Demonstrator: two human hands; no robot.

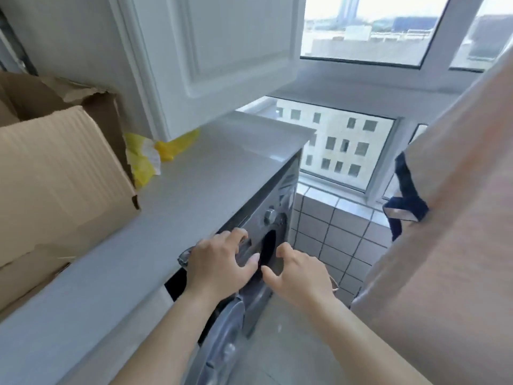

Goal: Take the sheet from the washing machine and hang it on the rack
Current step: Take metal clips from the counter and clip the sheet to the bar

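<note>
No brand or lettering can be read on the grey washing machine (273,226) (its panel is blurred and steeply foreshortened). Both bare hands reach at its front beneath the grey countertop (155,232): the left hand (219,263) is spread with fingers loosely curled against the panel by the dark drum opening (268,247), gripping nothing that can be made out; the right hand (302,273) hovers just beside it, thumb and fingers parted, empty. The round door (224,337) hangs open below the left forearm. The sheet cannot be seen in the drum. A cardboard box (61,173) sits on the countertop, contents hidden, beside a yellow bag (144,159). A pale pink cloth (449,218) hangs at the right.
</note>
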